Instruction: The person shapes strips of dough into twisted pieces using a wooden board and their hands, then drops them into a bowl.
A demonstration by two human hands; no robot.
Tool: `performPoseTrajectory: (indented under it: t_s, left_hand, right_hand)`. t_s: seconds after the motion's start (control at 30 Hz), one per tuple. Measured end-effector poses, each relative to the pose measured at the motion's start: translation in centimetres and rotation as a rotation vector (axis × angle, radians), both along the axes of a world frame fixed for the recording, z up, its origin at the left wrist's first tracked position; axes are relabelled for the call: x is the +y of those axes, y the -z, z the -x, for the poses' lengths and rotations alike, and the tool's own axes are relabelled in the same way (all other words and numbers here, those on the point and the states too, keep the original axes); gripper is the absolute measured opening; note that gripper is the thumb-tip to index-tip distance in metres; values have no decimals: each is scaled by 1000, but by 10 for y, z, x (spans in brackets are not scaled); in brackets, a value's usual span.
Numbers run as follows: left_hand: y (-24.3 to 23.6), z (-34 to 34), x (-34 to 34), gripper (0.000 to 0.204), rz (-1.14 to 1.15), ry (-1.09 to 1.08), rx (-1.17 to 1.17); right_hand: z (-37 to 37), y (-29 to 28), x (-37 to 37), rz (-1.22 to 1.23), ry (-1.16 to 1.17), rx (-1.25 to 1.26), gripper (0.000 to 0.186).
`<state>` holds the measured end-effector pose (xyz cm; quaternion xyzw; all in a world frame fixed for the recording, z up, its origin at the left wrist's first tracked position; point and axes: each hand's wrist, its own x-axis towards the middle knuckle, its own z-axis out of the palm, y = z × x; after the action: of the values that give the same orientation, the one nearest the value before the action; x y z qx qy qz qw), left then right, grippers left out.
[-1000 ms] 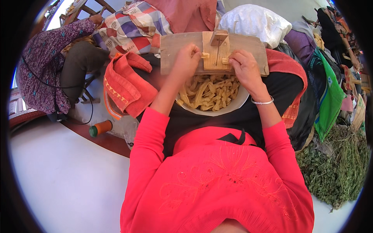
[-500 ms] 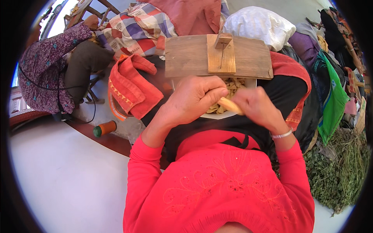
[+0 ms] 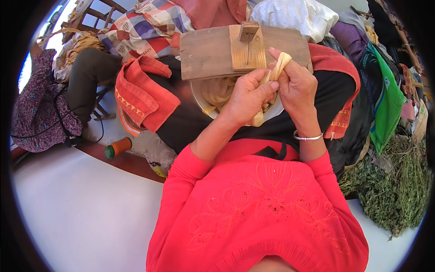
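Observation:
My left hand [image 3: 247, 97] and my right hand [image 3: 297, 86] together hold one pale yellow strip [image 3: 277, 68], long and soft, tilted up over a white bowl [image 3: 199, 97] in my lap. Several more pale strips [image 3: 218, 89] lie in the bowl. A wooden board [image 3: 208, 52] with an upright block and a metal blade [image 3: 248, 38] rests across the bowl's far rim, just beyond my fingers. A silver bangle circles my right wrist.
An orange towel [image 3: 142, 93] lies on my left knee. A checked cloth [image 3: 145, 27] and a seated person's dark trousers [image 3: 88, 75] are at the upper left. A spool with an orange middle [image 3: 118, 147] lies on the floor. Green dried herbs [image 3: 392, 190] heap at the right.
My hands left the board, drew back toward my body with a strip, and now lift it higher over the bowl. The bowl's contents show less behind my hands.

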<state>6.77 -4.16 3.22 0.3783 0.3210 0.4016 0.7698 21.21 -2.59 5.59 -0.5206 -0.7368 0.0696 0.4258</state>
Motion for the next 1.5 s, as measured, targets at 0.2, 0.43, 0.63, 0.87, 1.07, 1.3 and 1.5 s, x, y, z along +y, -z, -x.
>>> performPoseTrajectory:
  t_s: [0.2,0.43,0.63,0.87,1.07,1.3,1.5]
  left_hand:
    - [14,11,-5,20,-907,-190,1001]
    - [36,8,-14,32,-888,-299,776]
    - [10,1,-2,26,-788,-190,1026]
    - [53,6,1,19,-213,-250,448]
    - [38,38,-34,9,-325,-232,433]
    - [10,40,-11,8,-959,-196,879]
    - [24,39,20,9,-305,80,347]
  right_hand:
    - [-11,49,-14,600,-206,402,23]
    - [-12,71,-25,1239,-431,1357,23]
    - [3,66,-24,587,-307,676,9]
    - [8,51,-20,334,-145,594,8]
    - [-11,57,-15,481,-226,815,12]
    - [-27,10,9,720,-285,519,25]
    - [-32,13,24,1138,-539,536,14]
